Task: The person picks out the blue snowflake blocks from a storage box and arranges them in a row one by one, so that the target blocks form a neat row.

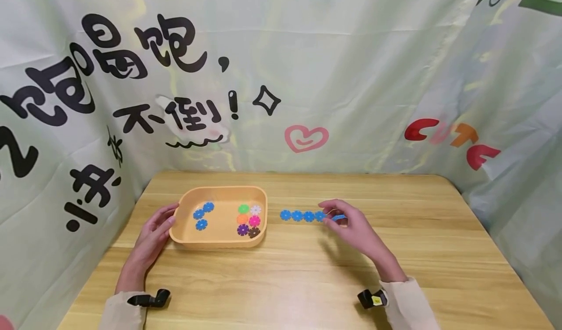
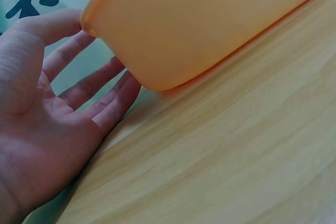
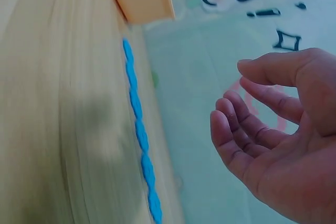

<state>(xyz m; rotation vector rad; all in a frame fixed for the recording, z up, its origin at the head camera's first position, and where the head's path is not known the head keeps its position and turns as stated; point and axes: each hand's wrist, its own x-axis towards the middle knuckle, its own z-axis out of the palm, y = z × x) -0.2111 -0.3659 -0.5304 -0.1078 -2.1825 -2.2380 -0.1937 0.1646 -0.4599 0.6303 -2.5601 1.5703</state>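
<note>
With relaxed fingers, my left hand point(image 1: 151, 237) touches the left end of a pale orange plastic tray point(image 1: 215, 245); in the left wrist view its thumb and fingertips meet the rim and outer wall. Inside the tray, blue snowflake discs point(image 1: 201, 224) lie on the left. On the right are single discs in green point(image 1: 243, 208), white, orange, pink point(image 1: 254, 221), purple and brown. A straight row of blue snowflake discs point(image 1: 297, 216) lies on the table, edge to edge. Over its right part hovers my right hand point(image 1: 353, 227), fingers loosely bent with nothing between them.
The wooden table point(image 1: 272, 281) carries the tray and the row. A pale printed curtain point(image 1: 351, 76) hangs behind it and along both sides. A small black wrist camera point(image 1: 149, 299) is strapped to each forearm.
</note>
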